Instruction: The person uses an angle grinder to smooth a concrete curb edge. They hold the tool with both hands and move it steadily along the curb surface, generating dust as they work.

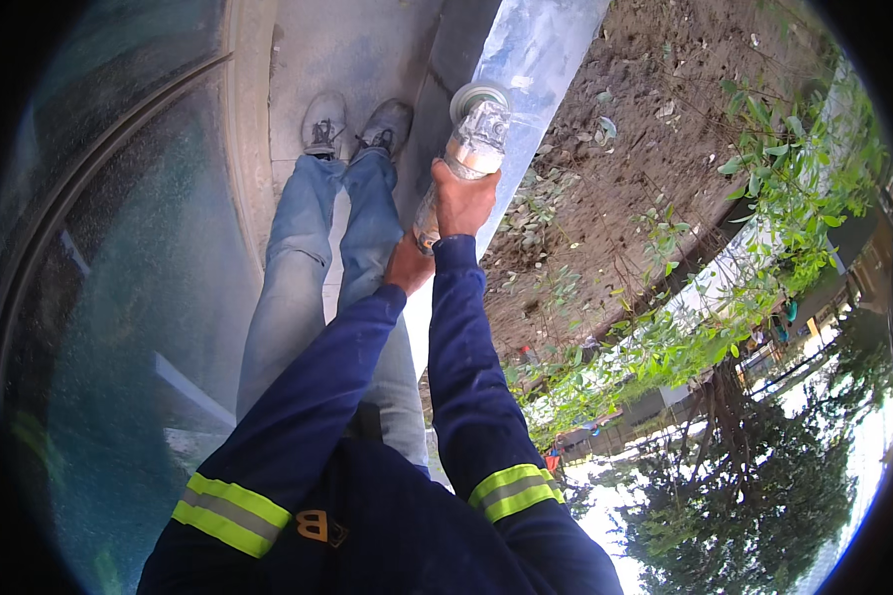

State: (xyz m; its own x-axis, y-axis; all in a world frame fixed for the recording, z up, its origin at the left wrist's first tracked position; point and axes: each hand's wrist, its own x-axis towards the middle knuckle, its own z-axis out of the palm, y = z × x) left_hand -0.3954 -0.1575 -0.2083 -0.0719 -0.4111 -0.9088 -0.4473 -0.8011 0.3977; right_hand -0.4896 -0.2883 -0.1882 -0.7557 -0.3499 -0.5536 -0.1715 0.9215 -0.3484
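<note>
An angle grinder (474, 151), dusty and orange-bodied, is held in both my hands. Its round disc (463, 97) lies over the top of a pale grey ledge (541, 59); whether it touches the surface I cannot tell. Around the front of the body, just behind the metal head, my right hand (463, 201) is closed. My left hand (408, 266) sits lower and nearer to me, wrapped at the tool's rear end, with its fingers partly hidden.
A glass pane (139, 268) with a curved-looking frame stands along the left. My shoes (322, 124) are on a narrow concrete floor (352, 50) beside the ledge. Right of the ledge lies brown soil (645, 129) with leaves, then green shrubs (764, 169) and a tree (734, 466).
</note>
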